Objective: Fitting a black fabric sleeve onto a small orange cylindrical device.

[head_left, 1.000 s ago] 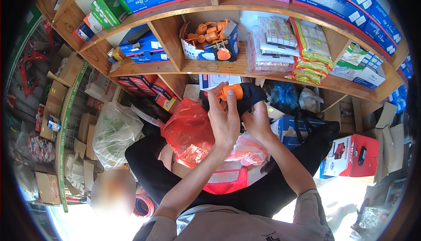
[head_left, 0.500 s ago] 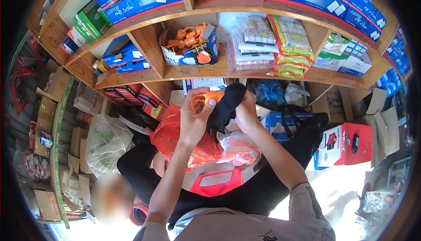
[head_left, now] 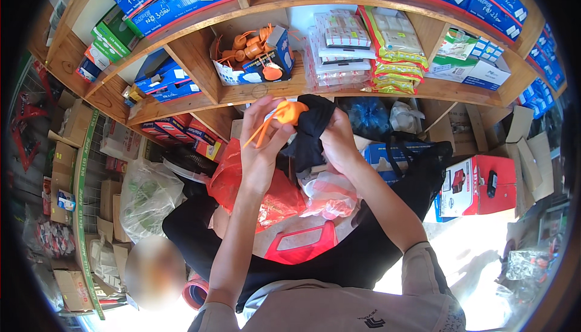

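Note:
My left hand (head_left: 259,147) grips an orange lamp holder (head_left: 290,113), with its thin orange wires sticking out between the fingers toward the lower left. Against the right side of the lamp holder lies a black cloth (head_left: 311,132), which my right hand (head_left: 340,141) holds bunched up. Both hands are raised in front of the lower shelf edge. Above them on the shelf, an open blue and white box (head_left: 254,77) is filled with similar orange lamp holders (head_left: 245,48).
Stacked plastic-wrapped packs (head_left: 345,48) stand right of the box. Below my hands lie a red plastic bag (head_left: 266,205), a striped bag (head_left: 330,196) and a red plastic stool (head_left: 302,252) between my legs. A red and white carton (head_left: 478,185) is at right.
My left hand has turned the lamp holder, so its wires now point down and left. The black cloth has dropped and spread lower beside it. The view has shifted slightly.

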Action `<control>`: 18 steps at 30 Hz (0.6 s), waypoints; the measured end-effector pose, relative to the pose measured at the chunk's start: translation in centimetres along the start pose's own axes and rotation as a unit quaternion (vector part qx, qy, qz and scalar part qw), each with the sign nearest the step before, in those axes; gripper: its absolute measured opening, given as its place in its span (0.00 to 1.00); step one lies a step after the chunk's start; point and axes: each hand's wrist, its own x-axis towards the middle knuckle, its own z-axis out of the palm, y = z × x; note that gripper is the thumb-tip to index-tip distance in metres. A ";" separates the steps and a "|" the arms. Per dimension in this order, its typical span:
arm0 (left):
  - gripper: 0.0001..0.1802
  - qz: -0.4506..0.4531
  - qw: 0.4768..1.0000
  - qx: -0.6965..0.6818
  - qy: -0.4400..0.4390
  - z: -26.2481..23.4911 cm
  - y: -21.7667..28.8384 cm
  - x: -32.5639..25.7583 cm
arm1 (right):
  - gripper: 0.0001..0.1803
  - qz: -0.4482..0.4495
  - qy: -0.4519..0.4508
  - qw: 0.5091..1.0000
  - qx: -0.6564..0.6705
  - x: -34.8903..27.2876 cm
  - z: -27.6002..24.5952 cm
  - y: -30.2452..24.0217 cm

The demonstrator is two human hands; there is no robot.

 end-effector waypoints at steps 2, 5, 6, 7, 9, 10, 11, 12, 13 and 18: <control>0.18 -0.004 0.998 0.066 0.007 0.0 -0.2 -0.1 | 0.22 0.006 -0.011 1.000 -0.002 -0.1 -0.3 0.0; 0.19 -0.009 0.997 0.072 0.028 0.4 -0.6 0.0 | 0.22 0.034 0.002 0.997 0.073 0.0 -1.1 0.9; 0.19 -0.011 0.997 0.072 0.027 0.2 -1.0 0.1 | 0.21 0.051 0.019 0.986 0.156 0.1 -1.4 1.4; 0.18 -0.032 0.999 -0.005 0.035 -0.1 -1.2 0.4 | 0.21 0.068 0.034 0.968 0.240 0.2 -1.0 1.3; 0.20 -0.057 0.991 -0.106 0.053 -0.6 -1.6 0.9 | 0.20 0.021 0.041 0.990 0.137 0.2 -0.6 0.6; 0.20 -0.059 0.991 -0.106 0.053 -0.5 -1.5 1.1 | 0.19 -0.026 0.049 0.998 0.028 0.1 -0.3 -0.2; 0.19 -0.090 0.988 -0.117 0.041 -0.5 -1.4 1.1 | 0.19 -0.111 0.026 0.986 -0.123 0.1 -0.3 -0.6; 0.19 -0.121 0.984 -0.128 0.029 -0.4 -1.2 1.2 | 0.19 -0.110 0.027 0.986 -0.122 0.1 -0.4 -0.9; 0.17 -0.137 0.984 -0.113 0.027 -0.1 -0.9 1.1 | 0.20 -0.130 -0.011 0.979 -0.158 0.1 -0.5 -1.2; 0.18 -0.166 0.984 -0.061 0.021 -0.3 -0.3 0.7 | 0.17 -0.109 -0.023 0.970 -0.215 -0.1 -0.3 -0.9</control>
